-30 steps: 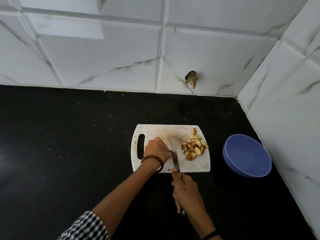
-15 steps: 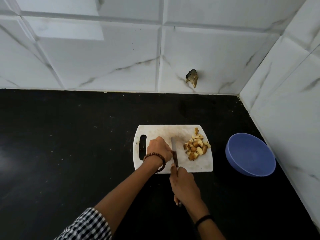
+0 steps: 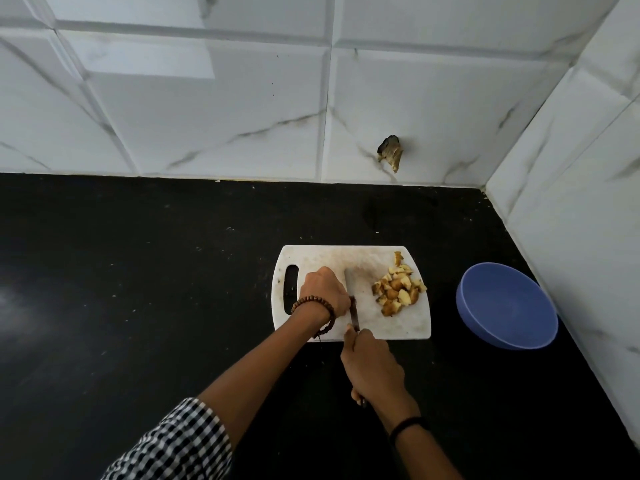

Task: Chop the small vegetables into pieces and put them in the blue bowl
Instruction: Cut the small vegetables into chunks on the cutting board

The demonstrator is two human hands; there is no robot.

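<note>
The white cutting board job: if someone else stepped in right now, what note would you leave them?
Left hand: curled on the white plastic cutting board, apparently pinning a vegetable hidden beneath it.
Right hand: gripping the steel kitchen knife, blade beside the left fingers.
Done: a pile of tan chopped vegetable pieces on the board's right side.
Left: finish cutting, then move all pieces into the round blue plastic bowl, which stands empty right of the board on the black counter.

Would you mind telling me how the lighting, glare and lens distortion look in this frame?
Head view: wide-angle bending bows the wall tiles; a pale window reflection sits on the upper left tile; a faint glare patch on the black counter at far left; the chopped pieces and blue bowl are evenly lit.
</note>
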